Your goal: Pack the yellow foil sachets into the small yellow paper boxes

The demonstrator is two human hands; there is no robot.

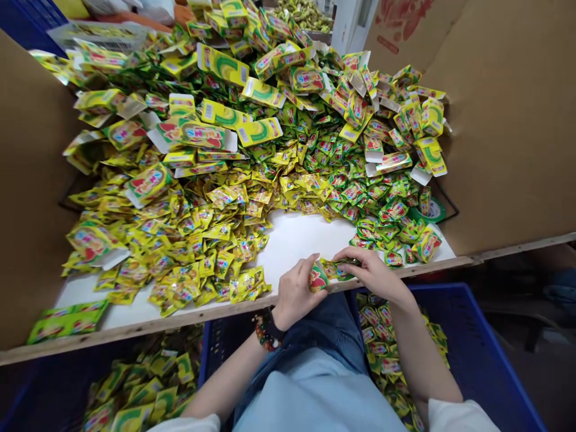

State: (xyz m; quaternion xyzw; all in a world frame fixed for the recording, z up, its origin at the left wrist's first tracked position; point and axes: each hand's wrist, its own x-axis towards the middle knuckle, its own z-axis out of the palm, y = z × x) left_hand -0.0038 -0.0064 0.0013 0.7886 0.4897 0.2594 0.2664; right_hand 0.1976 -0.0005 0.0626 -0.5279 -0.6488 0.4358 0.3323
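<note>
My left hand (294,289) is closed around a small green, yellow and red carton (317,276) at the table's front edge. Its open end seems to face right. My right hand (374,273) pinches several small candy packets (345,264), yellow and green, right beside that end. Whether any packet is inside the carton I cannot tell. To the left of my left hand lie yellow packets (193,258). Green packets (391,210) lie beyond my right hand.
Cartons (220,66) are heaped over packets at the back. Cardboard walls (508,132) flank the white table (299,237). Below its wooden edge (144,327), blue crates (477,336) hold filled-looking cartons. A green tape roll (432,210) lies at right, a flat green packet strip (67,321) at left.
</note>
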